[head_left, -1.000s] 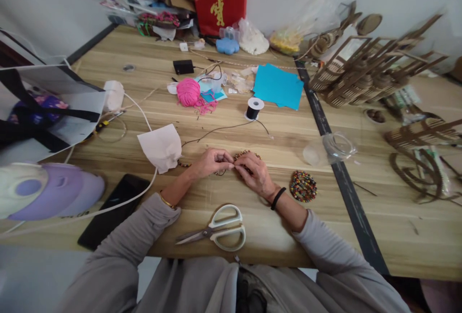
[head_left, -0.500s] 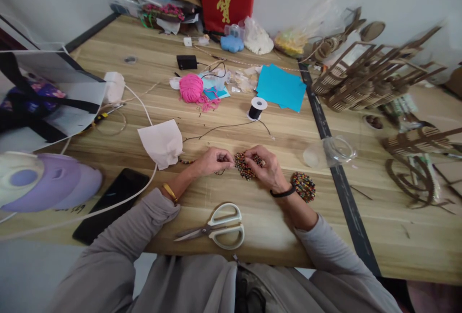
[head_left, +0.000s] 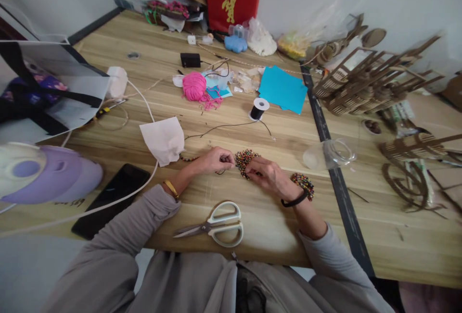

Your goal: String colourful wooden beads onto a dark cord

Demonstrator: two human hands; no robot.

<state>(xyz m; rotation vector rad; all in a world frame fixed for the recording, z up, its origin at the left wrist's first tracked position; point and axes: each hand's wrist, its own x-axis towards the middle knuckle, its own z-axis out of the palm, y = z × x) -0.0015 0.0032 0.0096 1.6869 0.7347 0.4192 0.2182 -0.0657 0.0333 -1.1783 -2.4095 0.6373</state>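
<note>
A few strung beads (head_left: 188, 158) show at nine o'clock of the left hand (head_left: 217, 160), its fingertips pinched, on what I can't tell. A heap (head_left: 244, 158), seemingly still unstrung, lies at three o'clock, the right hand (head_left: 269, 174) curled over its edge, grip unclear.

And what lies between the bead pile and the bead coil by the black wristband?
The right hand, fingers at the bead pile, wrist by the bead coil; the head view shows it.
</note>
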